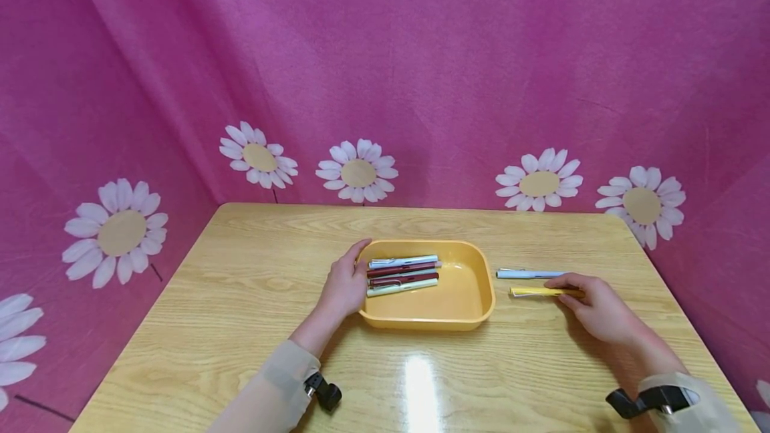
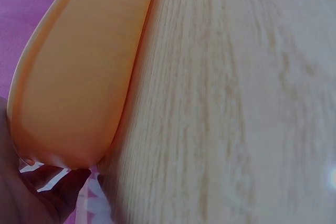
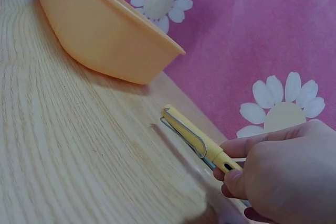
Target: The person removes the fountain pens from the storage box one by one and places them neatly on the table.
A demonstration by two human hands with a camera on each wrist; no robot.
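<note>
A yellow plastic tray (image 1: 428, 324) stands on the table, and my left hand (image 1: 347, 284) grips its left end. In the left wrist view, the fingers (image 2: 71, 187) of that hand wrap the tray's end. Several capped pens lie side by side in the tray's left half: a pale blue one (image 1: 415, 260), dark red ones (image 1: 402, 270) and a pale green one (image 1: 409, 287). Right of the tray, my right hand (image 1: 603, 307) pinches a yellow pen (image 3: 191, 135) between thumb and fingers, its clip end pointing towards the tray. Just behind it lies a light blue pen (image 1: 529, 274), partly hidden by the hand.
The wood-grain table (image 1: 252, 326) ends at a pink curtain (image 1: 421, 85) with white daisies at the back and sides. A bright light reflection (image 1: 421, 393) shows on the tabletop in front of the tray. Each wrist wears a black camera mount (image 1: 325, 393).
</note>
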